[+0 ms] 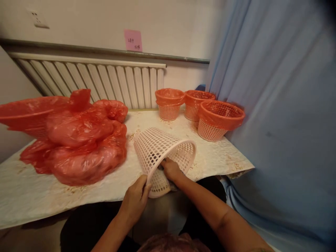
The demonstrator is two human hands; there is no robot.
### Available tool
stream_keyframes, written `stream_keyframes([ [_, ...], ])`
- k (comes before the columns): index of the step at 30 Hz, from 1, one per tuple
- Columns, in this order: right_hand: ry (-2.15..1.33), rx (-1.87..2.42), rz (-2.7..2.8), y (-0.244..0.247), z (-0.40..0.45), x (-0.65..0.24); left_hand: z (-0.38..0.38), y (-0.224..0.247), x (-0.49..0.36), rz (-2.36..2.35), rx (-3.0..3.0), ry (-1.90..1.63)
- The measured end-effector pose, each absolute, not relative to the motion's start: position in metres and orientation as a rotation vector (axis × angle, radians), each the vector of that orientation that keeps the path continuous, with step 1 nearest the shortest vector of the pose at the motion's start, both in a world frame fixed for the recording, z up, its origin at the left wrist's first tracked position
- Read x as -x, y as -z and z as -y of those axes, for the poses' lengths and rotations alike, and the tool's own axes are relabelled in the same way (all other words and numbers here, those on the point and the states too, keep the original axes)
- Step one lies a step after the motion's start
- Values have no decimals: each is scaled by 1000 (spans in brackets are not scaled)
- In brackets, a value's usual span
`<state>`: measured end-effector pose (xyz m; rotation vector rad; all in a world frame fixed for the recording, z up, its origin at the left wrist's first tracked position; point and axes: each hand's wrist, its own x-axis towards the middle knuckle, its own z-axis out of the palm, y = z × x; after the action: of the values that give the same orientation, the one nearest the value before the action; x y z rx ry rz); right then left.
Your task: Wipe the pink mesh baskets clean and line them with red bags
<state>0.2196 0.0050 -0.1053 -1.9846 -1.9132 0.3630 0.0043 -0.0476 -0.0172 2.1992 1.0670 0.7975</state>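
Note:
A pale pink plastic basket with a mesh wall lies tipped on its side at the table's front edge, its mouth facing me. My left hand grips its rim on the left, thumb over the edge. Reaching into the mouth, my right hand is closed around something dark, mostly hidden by the fingers and the basket wall. A dark patch shows through the mesh near those fingers.
Bulging red plastic bags are heaped on the left of the white-covered table. Three baskets lined with red bags stand at the back right. A blue curtain hangs along the right side; a radiator is behind.

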Motion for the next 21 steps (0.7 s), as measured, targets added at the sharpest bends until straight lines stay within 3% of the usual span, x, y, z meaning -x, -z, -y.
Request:
stream_keyframes([
  [9, -170, 2114, 1837, 124, -4, -219, 57, 76, 0, -1246, -1872, -1024],
  [17, -157, 2054, 1803, 123, -1, -220, 57, 136, -13, -1327, -1635, -886],
  [21, -235, 2044, 1733, 122, 2, -220, 55, 143, -19, -1299, -1665, -865],
])
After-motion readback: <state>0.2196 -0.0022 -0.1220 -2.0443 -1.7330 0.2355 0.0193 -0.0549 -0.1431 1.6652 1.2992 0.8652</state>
